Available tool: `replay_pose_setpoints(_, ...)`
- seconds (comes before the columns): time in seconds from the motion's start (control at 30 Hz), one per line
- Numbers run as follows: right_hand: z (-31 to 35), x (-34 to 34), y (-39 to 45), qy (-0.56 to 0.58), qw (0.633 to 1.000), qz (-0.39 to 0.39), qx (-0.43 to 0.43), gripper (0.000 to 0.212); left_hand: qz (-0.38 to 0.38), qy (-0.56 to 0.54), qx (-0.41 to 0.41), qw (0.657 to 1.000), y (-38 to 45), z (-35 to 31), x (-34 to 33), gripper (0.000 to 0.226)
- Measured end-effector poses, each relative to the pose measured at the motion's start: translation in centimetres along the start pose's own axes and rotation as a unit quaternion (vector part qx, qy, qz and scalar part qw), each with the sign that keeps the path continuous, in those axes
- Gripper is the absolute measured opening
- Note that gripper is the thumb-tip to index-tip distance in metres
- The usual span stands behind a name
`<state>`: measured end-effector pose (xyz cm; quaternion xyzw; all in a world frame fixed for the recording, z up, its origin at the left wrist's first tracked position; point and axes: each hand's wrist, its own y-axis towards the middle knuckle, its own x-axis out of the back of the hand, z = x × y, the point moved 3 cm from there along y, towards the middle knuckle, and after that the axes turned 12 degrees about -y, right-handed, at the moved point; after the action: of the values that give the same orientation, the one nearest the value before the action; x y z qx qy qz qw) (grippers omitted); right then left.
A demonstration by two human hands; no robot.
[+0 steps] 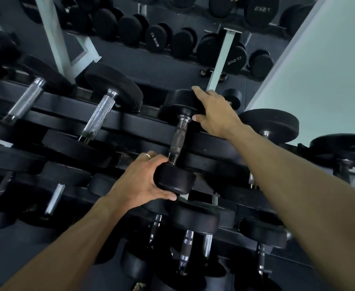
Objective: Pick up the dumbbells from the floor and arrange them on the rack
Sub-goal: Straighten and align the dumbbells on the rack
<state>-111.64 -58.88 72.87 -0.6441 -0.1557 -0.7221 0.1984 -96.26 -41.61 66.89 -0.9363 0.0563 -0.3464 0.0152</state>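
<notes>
**Two hands steady a dumbbell on a crowded rack**

A person's left hand [139, 181] grips the near head of a black dumbbell [177, 139], thumb curled under the rubber disc and fingers wrapped over its top edge; a ring [148, 155] shows on one finger. The right hand [213, 113] reaches across to the far head of the same dumbbell, fingers spread over the disc and thumb set against its inner face just beside the chrome collar, holding it from the side. Both forearms are bare and stretch up from the lower corners of the head view.

The dumbbell lies across the black rails of the rack [130, 122], its knurled metal handle running from the near rail to the far one, heads resting at either end. To its left on the same tier sit two larger dumbbells, the closer one [101, 116] with a long bright handle and the farther one [25, 101] nearer the frame's edge. To its right rests another with a wide flat head [269, 124]. Lower tiers carry further dumbbells, among them a cluster [193, 225] directly below the left hand.

Behind the rack a mirror [172, 66] reflects rows of dumbbells with reversed weight markings, and a pale wall [329, 70] rises at the right.
</notes>
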Motion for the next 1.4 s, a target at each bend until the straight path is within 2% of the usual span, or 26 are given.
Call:
replay_pose_setpoints(0.4,0.5,0.0,-0.1,-0.020,1.000,-0.006,0.002,0.081,0.015,0.009,0.022,1.000,-0.2,0.2,0.1,0.088)
replay_pose_setpoints(0.63,2.7,0.9,-0.6,-0.036,0.997,-0.046,0.042,0.086,0.025,0.044,0.019,0.999,-0.5,-0.5,1.0,0.099)
replay_pose_setpoints(0.8,5.9,1.3,-0.6,-0.025,0.996,-0.050,0.070,0.092,-0.003,0.051,0.000,0.999,-1.6,-1.1,3.4,0.086)
replay_pose_setpoints(0.97,11.0,0.5,0.2,0.015,0.994,-0.039,0.100,0.093,-0.046,0.078,-0.023,0.996,-2.6,1.1,8.2,0.081)
replay_pose_setpoints(1.2,16.1,0.2,3.3,0.040,0.999,-0.016,0.030,0.106,-0.067,0.086,-0.045,0.993,-2.7,6.8,15.7,0.083)
replay_pose_setpoints(1.4,17.4,0.3,5.4,0.017,0.999,0.010,-0.034,0.099,-0.008,0.092,-0.024,0.995,-2.9,10.5,18.4,0.098)
